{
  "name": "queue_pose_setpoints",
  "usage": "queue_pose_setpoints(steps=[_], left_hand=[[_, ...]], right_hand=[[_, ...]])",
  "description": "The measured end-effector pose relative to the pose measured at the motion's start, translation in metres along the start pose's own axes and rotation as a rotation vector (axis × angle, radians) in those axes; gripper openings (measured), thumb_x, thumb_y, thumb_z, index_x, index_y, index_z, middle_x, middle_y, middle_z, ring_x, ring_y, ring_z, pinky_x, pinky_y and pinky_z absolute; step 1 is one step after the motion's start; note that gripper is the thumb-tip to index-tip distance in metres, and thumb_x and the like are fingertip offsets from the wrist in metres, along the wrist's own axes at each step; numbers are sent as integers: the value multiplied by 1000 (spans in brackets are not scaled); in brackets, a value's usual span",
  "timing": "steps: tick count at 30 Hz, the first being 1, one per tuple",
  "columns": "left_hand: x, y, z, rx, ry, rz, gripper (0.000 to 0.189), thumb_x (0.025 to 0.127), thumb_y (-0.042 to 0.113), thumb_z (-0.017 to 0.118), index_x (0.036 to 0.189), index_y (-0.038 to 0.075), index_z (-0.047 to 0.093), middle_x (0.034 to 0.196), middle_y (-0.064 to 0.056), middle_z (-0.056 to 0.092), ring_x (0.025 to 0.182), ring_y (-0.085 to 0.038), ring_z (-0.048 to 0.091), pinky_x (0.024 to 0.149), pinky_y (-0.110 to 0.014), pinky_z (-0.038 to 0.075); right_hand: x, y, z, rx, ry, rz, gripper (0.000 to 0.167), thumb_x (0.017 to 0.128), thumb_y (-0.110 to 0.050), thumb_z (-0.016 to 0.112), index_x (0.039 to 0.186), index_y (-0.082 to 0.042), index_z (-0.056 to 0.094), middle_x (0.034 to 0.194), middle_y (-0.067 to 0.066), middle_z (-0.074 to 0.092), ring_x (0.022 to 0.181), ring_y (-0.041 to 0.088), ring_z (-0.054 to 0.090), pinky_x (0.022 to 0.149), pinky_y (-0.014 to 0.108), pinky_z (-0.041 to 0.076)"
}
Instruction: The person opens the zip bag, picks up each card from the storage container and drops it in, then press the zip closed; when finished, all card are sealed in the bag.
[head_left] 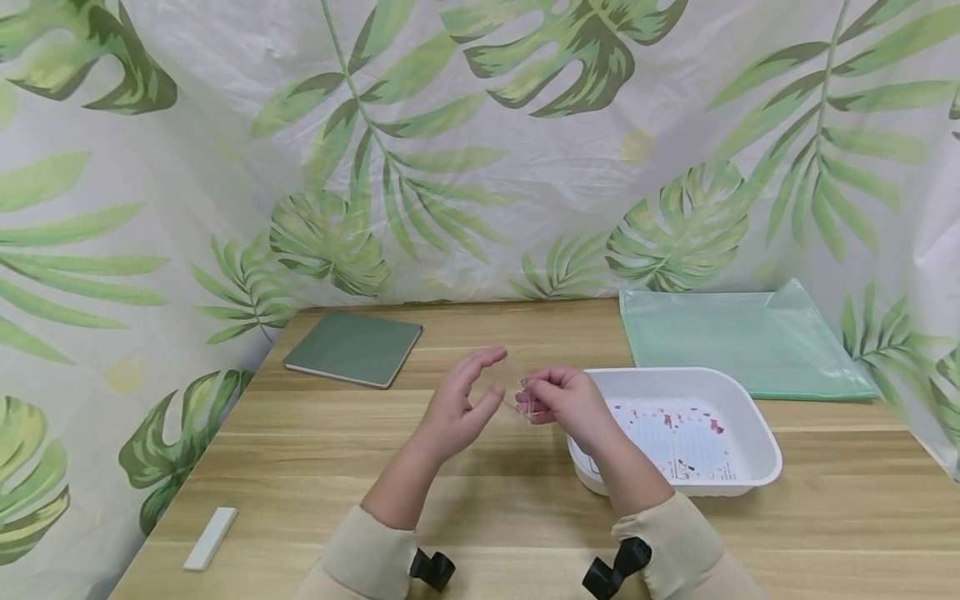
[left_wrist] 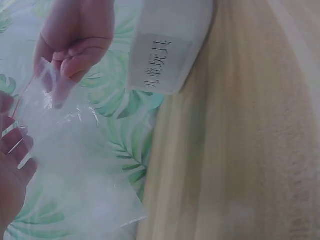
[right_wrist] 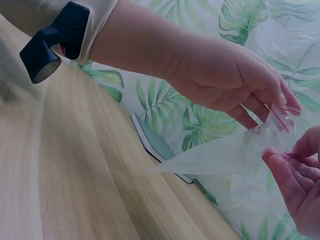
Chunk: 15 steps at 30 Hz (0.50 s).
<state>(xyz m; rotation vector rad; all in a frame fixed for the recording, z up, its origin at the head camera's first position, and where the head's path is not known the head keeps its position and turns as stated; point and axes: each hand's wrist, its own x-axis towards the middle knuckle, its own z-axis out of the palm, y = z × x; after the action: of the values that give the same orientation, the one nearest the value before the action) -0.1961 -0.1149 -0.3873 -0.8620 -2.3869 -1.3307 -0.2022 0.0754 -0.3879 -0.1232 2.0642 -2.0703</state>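
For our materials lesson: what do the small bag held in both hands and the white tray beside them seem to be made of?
Bag: thin clear plastic film, glossy and crinkled, with a red strip along its mouth. White tray: probably moulded plastic, going by its smooth, faintly shiny surface and rounded rim.

A white label [left_wrist: 158,61] on the outer wall of the tray [left_wrist: 172,30], at the upper middle of the left wrist view, bears one line of dark Chinese characters, turned on its side; it seems to read 儿童玩具, though the picture is soft.

In the head view a printed sheet [head_left: 678,437] lies inside the tray [head_left: 761,442], right of centre. It shows ruled lines, red and pink marks and small dark print along its lower edge, all too small to read.

No other writing can be read.
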Motion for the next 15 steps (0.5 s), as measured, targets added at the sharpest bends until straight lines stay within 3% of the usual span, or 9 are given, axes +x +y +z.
queue_pose_setpoints(steps=[6,10,15], left_hand=[[-5,-4,9,146,-86,-72,125,61,33,92,157,13,15,155,-14,35,144,-35,30,115,-58,28],[-7,-7,14,198,-68,-52,128,59,33,93,157,9,13,152,-16,36,138,-35,35,113,-58,31],[-7,-11,17,173,-30,-48,112,61,27,92,151,3,29,140,-15,46,124,-30,45,106,-51,38]], right_hand=[[-1,1,1,21,-27,-2,28,94,-8,55,108,16,61,76,-2,71,68,5,68,63,23,57],[-2,2,3,42,-46,6,22,93,-7,55,102,12,62,72,-5,68,66,6,68,62,22,57],[-3,3,2,32,-59,15,18,93,-7,54,97,8,63,75,-2,71,67,7,68,64,24,58]])
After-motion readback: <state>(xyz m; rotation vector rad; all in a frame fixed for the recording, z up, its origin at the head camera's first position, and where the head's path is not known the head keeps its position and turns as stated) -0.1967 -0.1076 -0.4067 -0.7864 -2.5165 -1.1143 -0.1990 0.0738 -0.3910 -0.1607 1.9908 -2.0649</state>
